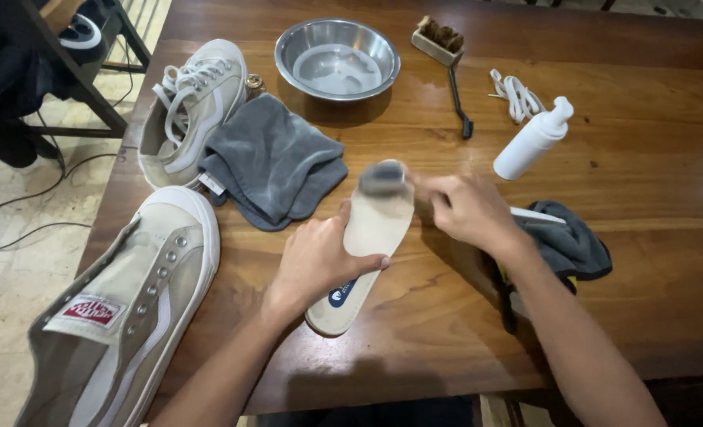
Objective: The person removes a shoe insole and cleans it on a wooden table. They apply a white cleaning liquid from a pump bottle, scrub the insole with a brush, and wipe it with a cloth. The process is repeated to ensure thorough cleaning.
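We saw the left hand (316, 261) pressing a pale beige foam shoe insole (367, 245) flat on the brown wooden tabletop (644, 277), its grip closed over the insole's middle, thumb across the top; the right hand (466, 209) hovered at the toe end, its grip curled around something blurred and grey — what exactly, we could not tell. Just beside the insole lay a crumpled grey cloth (276, 162); a laced beige canvas sneaker (189, 111) and an unlaced one (130, 308) sat to the left; a round steel bowl (337, 59), a wooden-backed brush (440, 38), a white pump bottle (533, 138) and loose white laces (516, 95) lay further off.
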